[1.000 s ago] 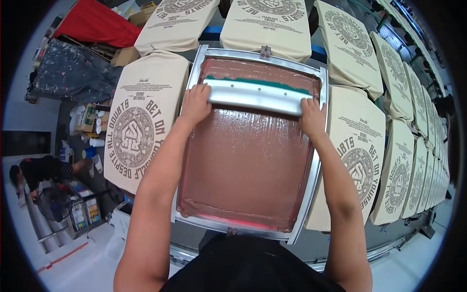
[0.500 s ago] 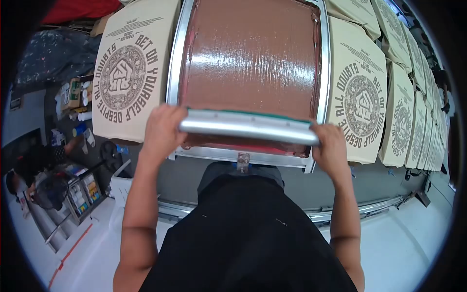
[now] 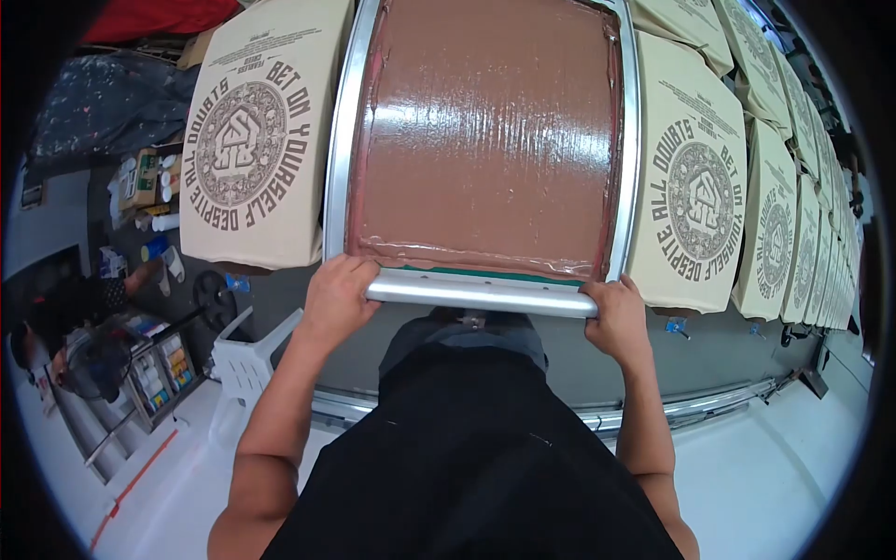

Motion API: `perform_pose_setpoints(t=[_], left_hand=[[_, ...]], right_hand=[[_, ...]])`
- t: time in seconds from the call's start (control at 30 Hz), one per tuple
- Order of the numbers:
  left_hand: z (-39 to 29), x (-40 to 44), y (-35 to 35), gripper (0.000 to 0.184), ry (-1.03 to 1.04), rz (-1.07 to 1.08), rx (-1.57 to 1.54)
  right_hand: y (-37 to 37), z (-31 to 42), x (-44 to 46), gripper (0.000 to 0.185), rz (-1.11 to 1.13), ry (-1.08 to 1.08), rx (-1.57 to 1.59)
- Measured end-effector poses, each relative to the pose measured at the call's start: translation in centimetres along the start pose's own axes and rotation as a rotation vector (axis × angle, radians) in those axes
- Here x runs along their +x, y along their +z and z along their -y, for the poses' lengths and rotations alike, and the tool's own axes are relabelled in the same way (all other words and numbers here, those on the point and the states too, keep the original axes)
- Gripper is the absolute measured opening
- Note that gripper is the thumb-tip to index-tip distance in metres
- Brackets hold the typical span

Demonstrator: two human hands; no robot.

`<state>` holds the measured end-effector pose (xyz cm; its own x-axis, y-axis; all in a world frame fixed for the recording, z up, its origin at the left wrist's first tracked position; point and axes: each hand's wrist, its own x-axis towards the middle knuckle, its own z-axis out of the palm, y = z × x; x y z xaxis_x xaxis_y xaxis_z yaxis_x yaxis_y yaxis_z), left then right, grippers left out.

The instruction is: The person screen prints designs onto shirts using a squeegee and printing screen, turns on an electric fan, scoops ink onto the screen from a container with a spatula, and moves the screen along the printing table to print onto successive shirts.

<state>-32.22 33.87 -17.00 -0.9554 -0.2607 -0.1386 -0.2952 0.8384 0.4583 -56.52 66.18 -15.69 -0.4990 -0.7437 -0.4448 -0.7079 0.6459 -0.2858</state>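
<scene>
Both my hands grip a wide squeegee [image 3: 481,294] with a silver metal handle and a green blade. My left hand [image 3: 342,294] is wrapped round its left end, and my right hand [image 3: 620,317] round its right end. The blade meets the near end of a screen-printing frame [image 3: 341,159], whose metal rails run away from me. Glossy brown ink [image 3: 485,187] covers the mesh, with a thick ridge just ahead of the blade. The frame's near bar is mostly hidden behind the squeegee.
Printed beige shirts [image 3: 245,149] lie left of the frame, and more shirts [image 3: 700,196] line up to the right. A white plastic chair [image 3: 247,359] stands at lower left. Farther left, another person [image 3: 79,322] is near shelves of containers. Metal rails [image 3: 691,403] run along the floor.
The squeegee has come toward me, from over the mesh to the frame's near end, with both hands still on it. Brown ink now lies where the blade was.
</scene>
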Motion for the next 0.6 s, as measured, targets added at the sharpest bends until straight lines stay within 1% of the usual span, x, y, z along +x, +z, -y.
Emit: perform_pose_setpoints(t=[0.07,0.1,0.13,0.2,0.27,0.33,0.4,0.47,0.53,0.6], left_hand=[[0.4,-1.8,1.8,0.036,0.068,-0.123,0.017],[0.2,-2.8,2.7,0.038,0.017,-0.097,0.031],[0.5,-2.0,3.0,0.038,0.024,-0.099,0.033],[1.5,0.3,3.2,0.041,0.052,-0.185,0.051],[3.3,5.9,2.5,0.041,0.074,-0.290,0.035],[5.2,11.7,1.1,0.040,0.079,-0.283,0.108],[7.2,17.9,-0.1,0.038,0.098,-0.308,0.104],[8.6,24.0,-1.8,0.032,0.088,-0.335,0.074],[9.9,29.8,-2.9,0.031,0.039,-0.320,0.108],[10.4,35.0,-4.9,0.031,0.002,-0.304,0.122]], right_hand=[[1.1,0.0,-1.3,0.044,-0.091,-0.019,0.000],[2.7,-0.3,-1.9,0.046,-0.202,-0.049,0.009],[2.1,0.4,-1.5,0.046,-0.186,-0.028,0.017],[0.9,0.0,1.0,0.046,-0.197,-0.009,0.002],[-0.8,-1.2,5.6,0.047,-0.290,-0.038,-0.021],[-2.4,-3.1,10.7,0.046,-0.392,-0.081,-0.041],[-5.0,-5.0,16.1,0.046,-0.412,-0.091,-0.081],[-7.2,-7.3,21.5,0.045,-0.455,-0.102,-0.135],[-9.7,-8.9,26.6,0.046,-0.522,-0.099,-0.208],[-13.0,-10.2,31.7,0.043,-0.477,-0.050,-0.217]])
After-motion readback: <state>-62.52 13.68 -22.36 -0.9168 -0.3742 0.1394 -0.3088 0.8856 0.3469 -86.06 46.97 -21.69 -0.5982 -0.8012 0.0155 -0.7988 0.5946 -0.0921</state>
